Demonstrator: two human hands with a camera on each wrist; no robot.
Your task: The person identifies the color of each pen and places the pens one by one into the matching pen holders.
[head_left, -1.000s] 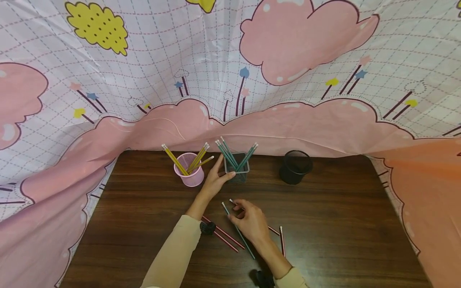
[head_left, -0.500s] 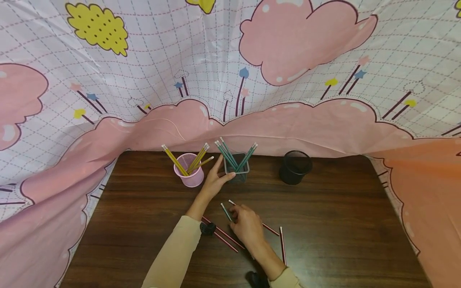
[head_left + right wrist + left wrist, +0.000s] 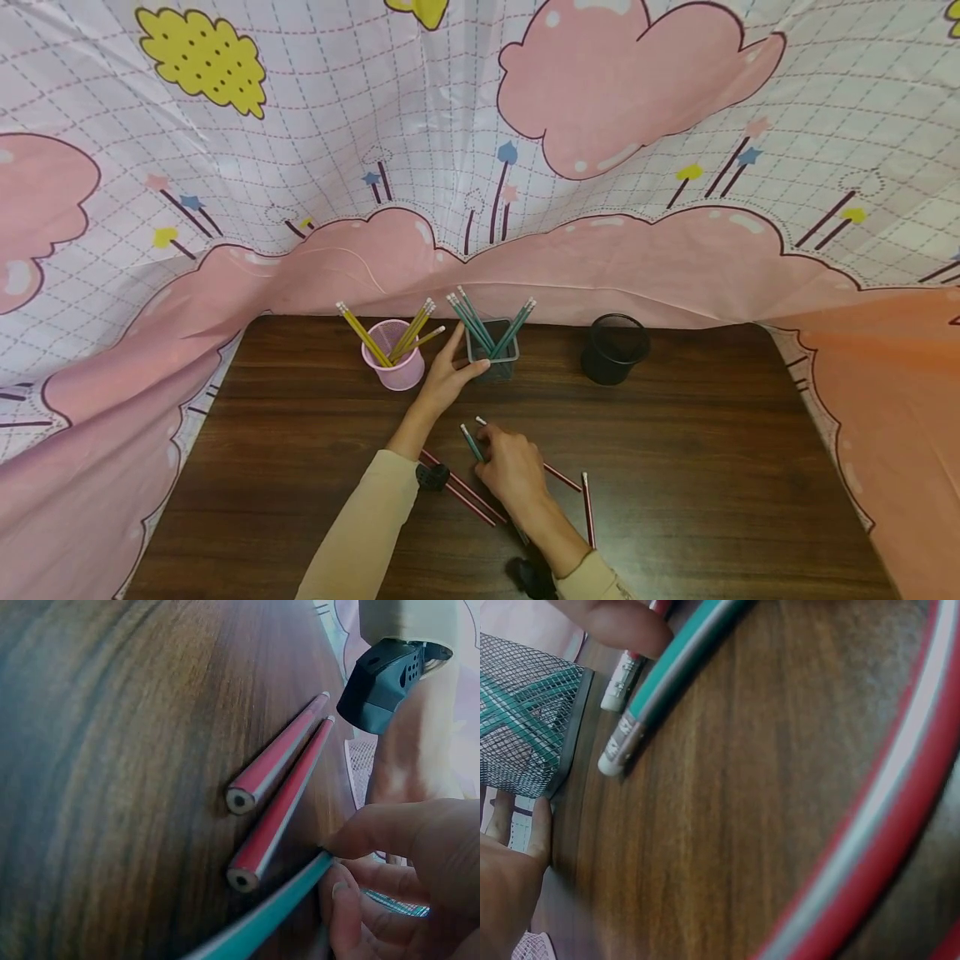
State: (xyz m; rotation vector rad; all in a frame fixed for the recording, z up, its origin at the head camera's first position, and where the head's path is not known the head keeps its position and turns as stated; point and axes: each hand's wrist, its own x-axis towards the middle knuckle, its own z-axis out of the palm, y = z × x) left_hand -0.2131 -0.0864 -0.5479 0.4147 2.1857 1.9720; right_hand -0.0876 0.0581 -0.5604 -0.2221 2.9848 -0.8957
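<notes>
My right hand (image 3: 516, 473) pinches a green pencil (image 3: 472, 443) low over the table, its white eraser end pointing away. In the right wrist view the thumb and fingers close on that green pencil (image 3: 274, 907). Just beyond the fingers lies the eraser end of a red pencil (image 3: 481, 421), partly hidden under the hand. My left hand (image 3: 444, 385) rests against the left and front of a square mesh pencil holder (image 3: 497, 372), index finger and thumb straight and spread. Several green pencils (image 3: 467, 315) stand tilted inside it.
A pink mesh holder (image 3: 400, 377) with several yellow pencils (image 3: 363, 332) stands left of the left hand. A black round holder (image 3: 609, 367) stands at the right. Two red pencils (image 3: 281, 802) lie beside the left forearm. Another red pencil (image 3: 588, 510) lies right of the right wrist.
My right hand has come down and slightly left onto the green pencil and now pinches it. My left hand stays at the square holder.
</notes>
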